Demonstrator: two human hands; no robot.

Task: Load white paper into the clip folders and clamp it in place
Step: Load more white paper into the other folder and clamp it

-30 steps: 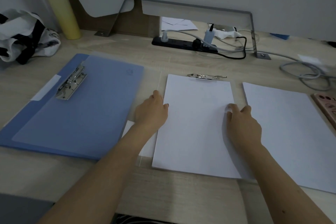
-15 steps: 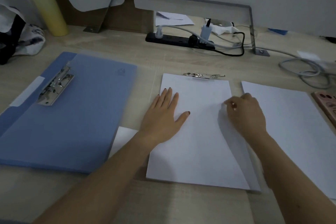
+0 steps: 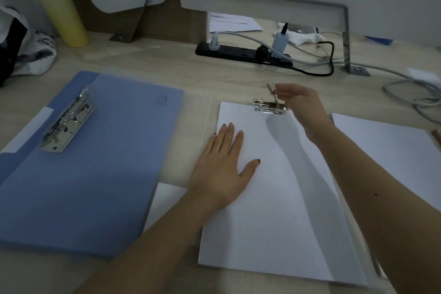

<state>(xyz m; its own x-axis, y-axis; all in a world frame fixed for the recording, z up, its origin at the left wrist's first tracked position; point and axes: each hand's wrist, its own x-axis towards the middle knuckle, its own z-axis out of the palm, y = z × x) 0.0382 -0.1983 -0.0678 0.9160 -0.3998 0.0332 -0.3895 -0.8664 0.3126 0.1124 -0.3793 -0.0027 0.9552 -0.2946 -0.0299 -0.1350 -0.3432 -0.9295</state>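
A stack of white paper (image 3: 274, 210) lies in the middle of the desk on a folder that it almost wholly covers. My left hand (image 3: 223, 169) presses flat on the paper's left side, fingers straight. At the paper's top edge sits a metal clip (image 3: 268, 105) with its lever raised. My right hand (image 3: 298, 102) is at that lever, fingertips touching or pinching it; the grip is blurred. An open blue clip folder (image 3: 95, 162) with its own metal clip (image 3: 66, 124) lies to the left, holding no paper.
More white paper (image 3: 393, 150) lies at the right. A black power strip (image 3: 241, 53) with plugs and cables runs along the back. A yellow roll (image 3: 64, 7) and a bag (image 3: 23, 52) stand at the far left. Grey cables (image 3: 415, 93) coil at far right.
My right hand left the paper's right edge and moved up to the clip, whose lever now stands raised. My left hand stays flat on the paper.
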